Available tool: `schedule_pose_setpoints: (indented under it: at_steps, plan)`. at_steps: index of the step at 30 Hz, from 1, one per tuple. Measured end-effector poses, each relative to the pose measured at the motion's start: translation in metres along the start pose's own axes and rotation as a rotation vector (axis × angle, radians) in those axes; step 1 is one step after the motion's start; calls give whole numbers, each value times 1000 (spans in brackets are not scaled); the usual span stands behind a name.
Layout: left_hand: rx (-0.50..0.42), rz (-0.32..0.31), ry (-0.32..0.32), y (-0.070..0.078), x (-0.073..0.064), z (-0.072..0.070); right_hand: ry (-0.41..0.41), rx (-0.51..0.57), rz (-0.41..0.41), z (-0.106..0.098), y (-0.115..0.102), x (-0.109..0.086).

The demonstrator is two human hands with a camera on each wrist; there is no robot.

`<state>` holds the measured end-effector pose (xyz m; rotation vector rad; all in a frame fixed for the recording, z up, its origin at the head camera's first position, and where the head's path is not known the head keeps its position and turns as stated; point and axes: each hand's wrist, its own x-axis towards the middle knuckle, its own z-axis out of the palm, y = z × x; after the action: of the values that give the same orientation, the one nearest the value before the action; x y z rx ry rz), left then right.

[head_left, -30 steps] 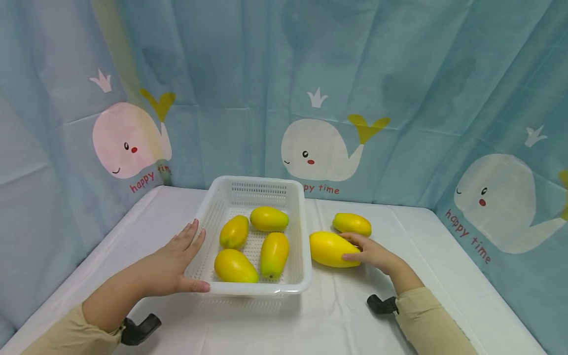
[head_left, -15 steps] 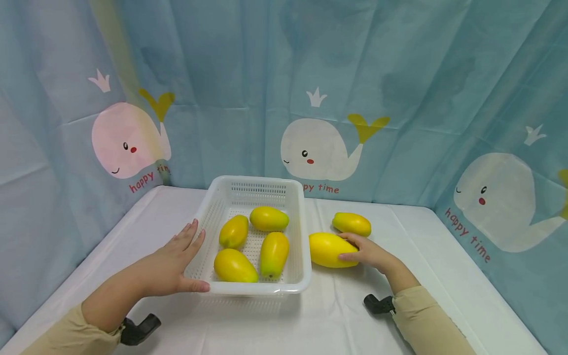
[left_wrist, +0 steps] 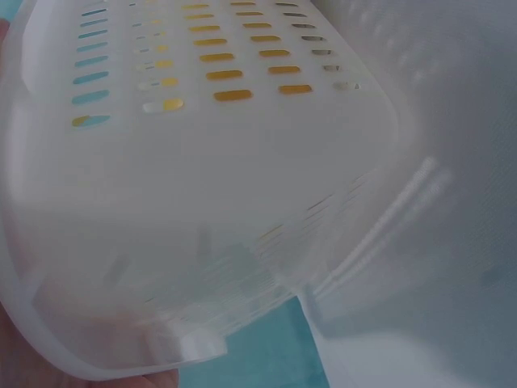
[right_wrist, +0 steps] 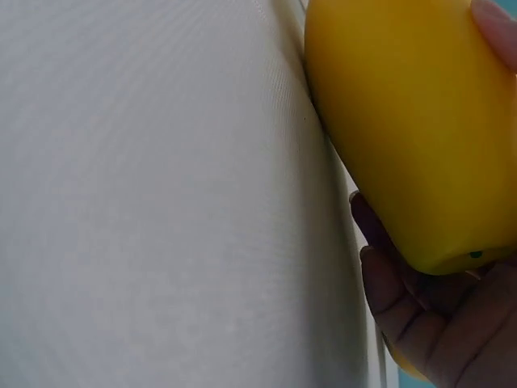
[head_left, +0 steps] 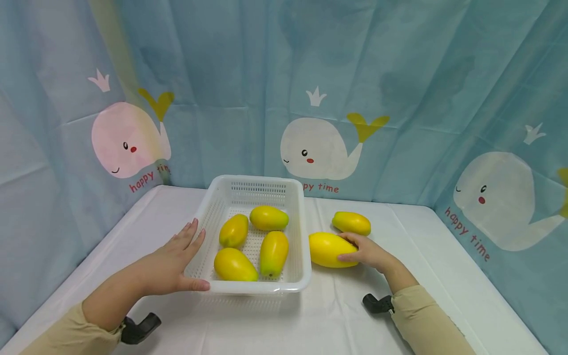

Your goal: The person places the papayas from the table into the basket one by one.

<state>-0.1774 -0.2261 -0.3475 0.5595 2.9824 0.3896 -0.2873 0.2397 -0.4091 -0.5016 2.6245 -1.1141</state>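
Note:
My right hand (head_left: 372,253) grips the right end of a large yellow papaya (head_left: 328,250) just right of the basket. In the right wrist view the thumb lies on one side of the papaya (right_wrist: 412,121), with curled fingers (right_wrist: 396,299) around its other side. My left hand (head_left: 170,266) rests with straight, spread fingers along the left side of the white plastic basket (head_left: 255,288), thumb at the near left corner of its rim. Several yellow papayas with greenish ends, such as one papaya (head_left: 273,254), lie inside the basket.
Behind the gripped fruit, a smaller papaya (head_left: 351,223) lies on the white tablecloth (head_left: 328,315). A blue curtain (head_left: 230,98) with whale prints encloses the back and sides of the table. Black camera mounts (head_left: 140,329) sit at both wrists.
My right hand and the large papaya have shifted very slightly left, toward the basket. My left hand and the basket stay in place.

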Motion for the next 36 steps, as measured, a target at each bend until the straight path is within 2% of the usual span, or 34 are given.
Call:
schedule_pose_setpoints:
  at_steps: [7, 18, 27, 36]
  plan:
    - [0, -5, 0, 1, 0, 0, 11, -18, 32, -4, 4, -3]
    - [-9, -12, -12, 2, -1, -2, 12, -8, -15, -17, 14, -13]
    - [-11, -11, -1, 3, -1, -2, 19, 116, -45, -18, 21, -15]
    - [-3, -7, 6, 2, 0, 0, 14, 244, -43, -20, 22, -17]
